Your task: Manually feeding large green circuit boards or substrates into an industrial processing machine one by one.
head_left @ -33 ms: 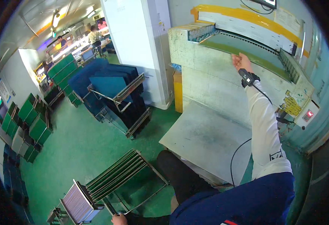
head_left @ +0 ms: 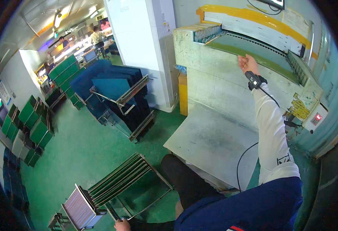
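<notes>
My right hand [head_left: 248, 63] is at the front edge of a green panel [head_left: 253, 57], which lies in the slot at the top of a pale, worn machine [head_left: 215, 77]. Its fingers are loosely curled and a little apart; whether they touch the panel I cannot tell. A black device with a cable [head_left: 254, 79] is strapped to that wrist. Low in the picture, my left hand [head_left: 122, 225] is closed on the near corner of a metal rack [head_left: 159, 198], partly cut off by the lower edge. Several dark panels [head_left: 119, 179] stand in this rack.
A grey sheet-topped platform [head_left: 211, 134] lies before the machine. Behind the left rack, a wheeled rack of dark blue panels [head_left: 115, 90] stands by a white cabinet [head_left: 134, 42]. Green-panelled racks [head_left: 34, 115] line the far left. A loose cable [head_left: 238, 165] crosses the platform. Other people sit far back.
</notes>
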Tool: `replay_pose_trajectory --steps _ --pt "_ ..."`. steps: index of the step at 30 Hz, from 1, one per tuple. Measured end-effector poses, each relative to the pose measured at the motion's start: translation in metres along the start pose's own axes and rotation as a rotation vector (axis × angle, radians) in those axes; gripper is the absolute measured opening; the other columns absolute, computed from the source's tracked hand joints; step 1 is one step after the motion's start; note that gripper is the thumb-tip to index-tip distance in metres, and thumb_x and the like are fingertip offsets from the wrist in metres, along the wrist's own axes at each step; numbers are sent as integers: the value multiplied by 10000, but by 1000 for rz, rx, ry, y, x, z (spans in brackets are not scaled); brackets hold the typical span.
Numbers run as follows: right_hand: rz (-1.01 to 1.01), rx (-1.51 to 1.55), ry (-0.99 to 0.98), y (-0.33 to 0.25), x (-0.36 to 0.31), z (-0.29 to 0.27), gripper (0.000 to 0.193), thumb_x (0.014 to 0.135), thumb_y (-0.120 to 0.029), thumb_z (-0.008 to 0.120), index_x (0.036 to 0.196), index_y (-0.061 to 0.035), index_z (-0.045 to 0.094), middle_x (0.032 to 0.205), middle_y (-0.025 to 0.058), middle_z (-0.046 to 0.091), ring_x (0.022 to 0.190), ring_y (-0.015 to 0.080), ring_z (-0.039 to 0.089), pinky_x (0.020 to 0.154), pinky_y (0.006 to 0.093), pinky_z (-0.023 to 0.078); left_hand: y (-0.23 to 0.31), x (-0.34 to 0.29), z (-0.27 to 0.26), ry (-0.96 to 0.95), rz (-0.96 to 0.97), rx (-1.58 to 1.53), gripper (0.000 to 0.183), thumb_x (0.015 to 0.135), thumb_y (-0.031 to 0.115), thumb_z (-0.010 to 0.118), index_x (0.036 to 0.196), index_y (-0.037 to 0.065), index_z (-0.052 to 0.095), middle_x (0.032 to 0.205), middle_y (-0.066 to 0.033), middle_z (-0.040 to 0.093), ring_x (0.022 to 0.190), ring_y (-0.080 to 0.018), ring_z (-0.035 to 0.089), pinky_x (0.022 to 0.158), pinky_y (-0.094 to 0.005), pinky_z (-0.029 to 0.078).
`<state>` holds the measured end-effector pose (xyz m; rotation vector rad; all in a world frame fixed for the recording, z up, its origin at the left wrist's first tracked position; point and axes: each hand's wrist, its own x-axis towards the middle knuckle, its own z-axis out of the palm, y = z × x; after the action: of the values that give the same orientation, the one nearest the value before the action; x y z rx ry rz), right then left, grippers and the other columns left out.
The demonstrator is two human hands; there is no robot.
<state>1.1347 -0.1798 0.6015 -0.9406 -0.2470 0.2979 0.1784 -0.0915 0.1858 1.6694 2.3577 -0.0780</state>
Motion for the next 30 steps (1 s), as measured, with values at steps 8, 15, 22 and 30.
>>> replay_pose_trajectory --steps 8,15,22,30 --pt "1 -99 -97 49 -23 10 288 960 -329 563 975 -46 618 910 76 694 724 165 626 640 270 489 5 -7 -10 31 65 16 659 847 636 557 1052 29 712 1084 -185 691 1041 -408 628 885 -519 498" --pt "115 -311 -342 158 -47 8 191 924 -229 579 829 -84 658 734 19 655 620 131 592 568 257 460 15 -17 -18 29 68 9 593 864 573 585 1027 18 713 1056 -210 689 998 -399 643 861 -499 518" --pt "681 -271 -339 332 -157 37 188 936 -236 571 1000 -69 629 906 55 689 744 166 631 681 289 518 2 -15 4 232 43 -39 328 769 352 664 858 38 698 925 -168 688 923 -409 606 815 -516 493" --pt "1067 -454 -618 416 -322 69 193 910 -230 607 1010 -65 618 915 88 697 740 188 649 659 337 535 -16 -41 -15 254 -13 -86 271 790 302 618 888 60 690 906 -182 680 915 -389 615 805 -504 501"
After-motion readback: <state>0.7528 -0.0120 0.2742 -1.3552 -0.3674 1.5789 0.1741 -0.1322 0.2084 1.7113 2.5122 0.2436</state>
